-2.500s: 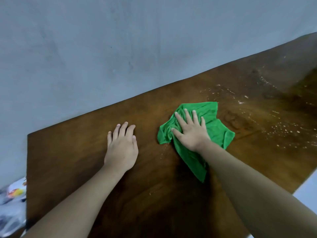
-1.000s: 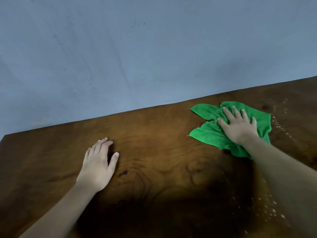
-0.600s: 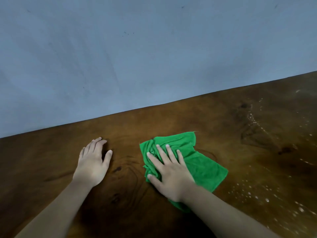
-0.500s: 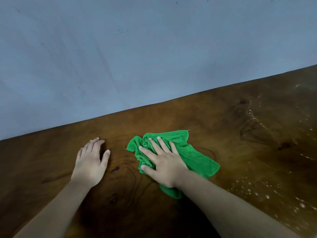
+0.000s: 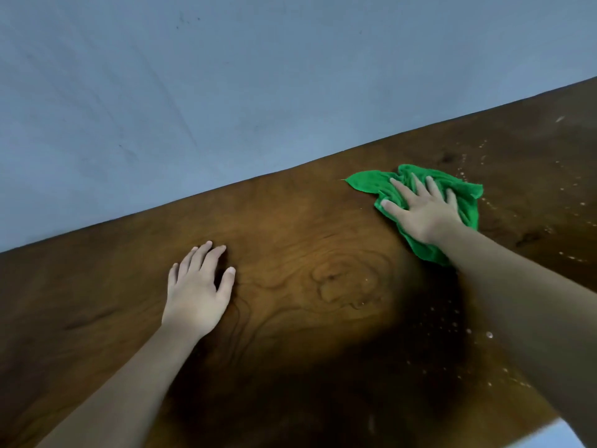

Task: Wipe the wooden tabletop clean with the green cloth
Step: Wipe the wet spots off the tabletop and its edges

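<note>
A bunched green cloth (image 5: pixel 429 195) is lying near the far edge of the wooden tabletop (image 5: pixel 307 253), pressed flat under a person's right hand (image 5: pixel 423 211), fingers spread rather than gripping. The left hand (image 5: pixel 197 292) is bracing open-palmed on bare wood, well apart. Pale specks (image 5: pixel 452 321) are dotting the right side, suggesting much wiping is remaining there.

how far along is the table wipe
Done, it seems: the wood between the hands shows no specks. In hand: the right hand presses the cloth flat near the far edge, while the left hand rests flat on the table. Left: white specks to the right of the cloth and along the right arm.
</note>
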